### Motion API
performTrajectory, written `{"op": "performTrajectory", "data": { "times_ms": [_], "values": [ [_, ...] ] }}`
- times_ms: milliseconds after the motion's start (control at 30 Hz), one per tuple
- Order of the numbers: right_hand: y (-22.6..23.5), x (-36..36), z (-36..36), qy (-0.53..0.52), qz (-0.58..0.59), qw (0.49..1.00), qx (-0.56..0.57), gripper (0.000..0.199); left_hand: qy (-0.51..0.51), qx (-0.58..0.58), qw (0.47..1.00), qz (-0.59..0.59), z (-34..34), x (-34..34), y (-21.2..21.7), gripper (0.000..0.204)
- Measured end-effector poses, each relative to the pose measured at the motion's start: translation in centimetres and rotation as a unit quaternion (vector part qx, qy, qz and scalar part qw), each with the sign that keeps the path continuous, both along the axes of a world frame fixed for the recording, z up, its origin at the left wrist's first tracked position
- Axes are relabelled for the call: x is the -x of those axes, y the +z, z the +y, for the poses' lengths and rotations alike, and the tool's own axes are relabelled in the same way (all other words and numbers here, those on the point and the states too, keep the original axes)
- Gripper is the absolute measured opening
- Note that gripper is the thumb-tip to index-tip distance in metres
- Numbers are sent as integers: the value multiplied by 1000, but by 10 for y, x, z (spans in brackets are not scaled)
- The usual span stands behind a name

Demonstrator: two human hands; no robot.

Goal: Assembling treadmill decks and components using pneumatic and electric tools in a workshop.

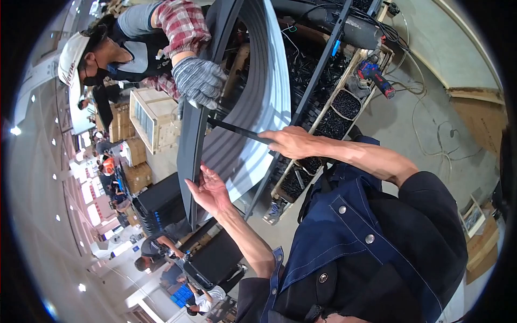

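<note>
My right hand point(293, 142) is closed on one end of a narrow black bar point(239, 129). The bar's far end meets a long dark grey panel point(191, 151) standing on edge in front of me. My left hand point(210, 191) is palm up with its fingers spread, at the panel's lower edge; whether it bears weight I cannot tell. Behind the bar curves a ribbed, light grey sheet point(277, 81). A co-worker's gloved hand point(199, 81) rests on the panel, just above the bar's far end.
Wooden trays of small black parts point(346, 104) lie beyond the sheet, beside a dark metal rail point(318, 81). A red and blue power tool point(376, 78) sits on the tray edge, near loose cables. At left are a wooden crate point(153, 121), black cases point(212, 255) and other people.
</note>
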State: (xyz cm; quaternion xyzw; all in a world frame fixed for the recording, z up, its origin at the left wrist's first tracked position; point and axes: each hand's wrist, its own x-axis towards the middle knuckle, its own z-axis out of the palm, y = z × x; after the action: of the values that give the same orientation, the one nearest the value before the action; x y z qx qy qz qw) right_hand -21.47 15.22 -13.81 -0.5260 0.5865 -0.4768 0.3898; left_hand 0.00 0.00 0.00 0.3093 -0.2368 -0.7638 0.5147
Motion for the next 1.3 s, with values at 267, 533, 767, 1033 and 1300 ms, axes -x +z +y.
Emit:
{"op": "performTrajectory", "data": {
  "times_ms": [267,533,767,1033,1300],
  "values": [
    [5,-17,-52,-29,-17,997,-67,46,-64,-159,983,-62,-43,-24,17,46],
    [-8,-49,-63,-92,-81,987,-99,44,-79,-162,981,-70,-20,-21,19,41],
    [-28,-57,-79,-98,-52,987,-121,48,-65,-180,981,-37,2,-24,-11,41],
    [-34,-58,-93,26,-159,967,-198,42,-17,-214,972,-96,33,-19,-63,51],
    [-45,-52,-99,23,-120,969,-215,24,6,-202,977,-66,48,-12,-97,28]
  ]
}}
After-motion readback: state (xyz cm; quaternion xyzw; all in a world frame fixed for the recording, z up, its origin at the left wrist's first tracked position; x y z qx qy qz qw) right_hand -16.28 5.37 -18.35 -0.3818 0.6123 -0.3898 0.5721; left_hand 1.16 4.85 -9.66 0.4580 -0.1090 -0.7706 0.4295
